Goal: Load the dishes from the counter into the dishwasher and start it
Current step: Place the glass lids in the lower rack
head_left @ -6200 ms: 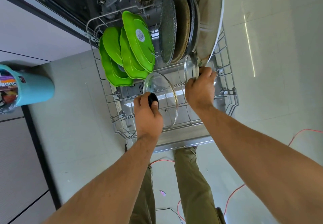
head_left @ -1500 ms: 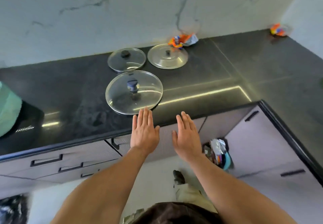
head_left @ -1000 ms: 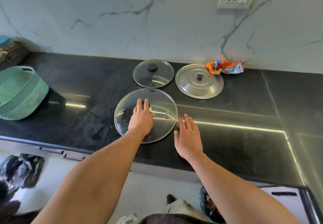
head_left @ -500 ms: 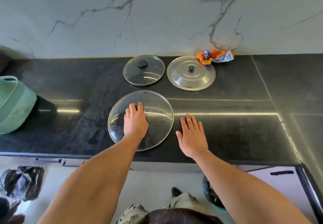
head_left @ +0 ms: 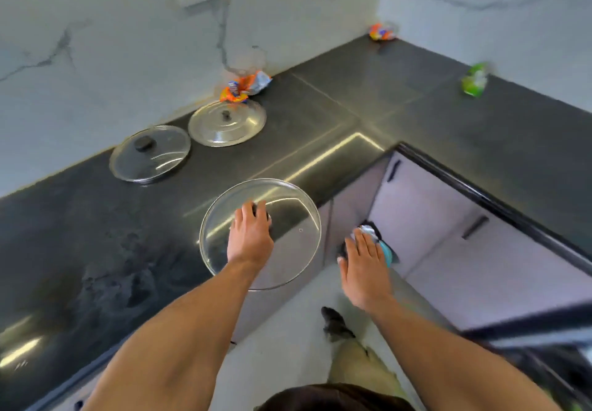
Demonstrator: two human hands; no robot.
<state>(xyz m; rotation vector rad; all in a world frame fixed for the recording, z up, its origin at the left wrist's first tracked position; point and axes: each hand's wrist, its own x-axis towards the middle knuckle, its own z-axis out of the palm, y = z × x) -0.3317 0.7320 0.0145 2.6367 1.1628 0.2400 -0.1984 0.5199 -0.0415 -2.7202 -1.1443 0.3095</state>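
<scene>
My left hand [head_left: 250, 238] grips the dark knob of a large glass lid [head_left: 288, 215] and holds it lifted, partly past the front edge of the black counter [head_left: 96, 234]. My right hand [head_left: 363, 269] hangs in the air to the right of the lid, fingers straight, holding nothing. A smaller glass lid [head_left: 150, 153] with a black knob and a steel lid [head_left: 226, 123] lie flat on the counter near the wall. The dishwasher shows only as a dark edge [head_left: 544, 362] at the lower right.
Crumpled wrappers lie by the wall: an orange one [head_left: 245, 87], another orange one [head_left: 381, 31] in the corner, and a green one [head_left: 474, 79]. Grey cabinet fronts [head_left: 448, 234] with black handles run under the counter. A bin with rubbish [head_left: 382, 244] stands on the floor.
My left hand has closed on the large lid's knob and lifted the lid off the counter toward me. My right hand left the countertop. The view has swung right.
</scene>
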